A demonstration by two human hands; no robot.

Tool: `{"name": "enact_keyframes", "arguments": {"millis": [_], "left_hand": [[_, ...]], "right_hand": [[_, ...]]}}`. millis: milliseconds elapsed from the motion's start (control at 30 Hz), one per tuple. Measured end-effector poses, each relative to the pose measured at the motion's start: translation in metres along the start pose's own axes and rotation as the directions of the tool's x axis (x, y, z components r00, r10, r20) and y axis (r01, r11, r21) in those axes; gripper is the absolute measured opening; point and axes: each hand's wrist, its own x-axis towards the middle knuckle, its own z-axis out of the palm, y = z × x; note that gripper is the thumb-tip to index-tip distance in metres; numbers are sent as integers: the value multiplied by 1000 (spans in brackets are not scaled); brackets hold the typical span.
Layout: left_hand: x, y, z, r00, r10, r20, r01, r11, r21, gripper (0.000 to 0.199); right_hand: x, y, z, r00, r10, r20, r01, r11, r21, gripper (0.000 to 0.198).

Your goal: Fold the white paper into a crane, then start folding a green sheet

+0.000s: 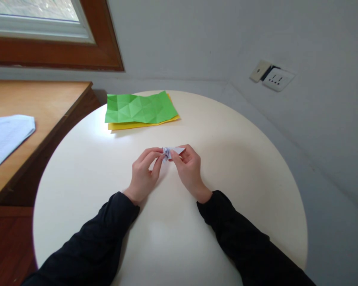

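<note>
Between my two hands, over the middle of the white round table [173,238], is a small folded white paper piece [176,150]. Its right part tapers to a point, while its left end is bunched into small folds. My left hand [146,171] pinches the bunched end between thumb and fingers. The thumb of my right hand [190,171] presses on the wider part, with the fingers behind it. My fingertips hide some of the folds.
Beyond my hands, a creased green paper sheet [140,108] lies on a yellow paper sheet [131,126]. To the left stands a wooden desk [47,99] with a white folded paper [8,133]. Wall sockets [277,78] are at the right, a wood-framed window [103,35] at upper left.
</note>
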Motion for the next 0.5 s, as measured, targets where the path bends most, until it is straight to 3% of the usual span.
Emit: {"name": "enact_keyframes", "arguments": {"millis": [100,200,333,400,500], "left_hand": [[0,1,0,1000,-4,25,4,1000,-1,10],[0,2,2,998,-59,28,59,998,-26,9],[2,5,3,988,-152,12,152,986,-63,12],[2,5,3,985,-174,-1,174,982,-69,15],[2,4,3,984,-176,-1,175,982,-71,16]], "right_hand": [[-1,1,-1,998,-34,60,39,997,-70,12],[-2,0,-1,975,-187,117,209,953,-219,15],[-2,-2,0,911,-368,184,411,838,-360,16],[-3,-3,2,903,-387,188,430,822,-373,16],[-3,-3,3,934,-325,151,358,863,-356,19]]}}
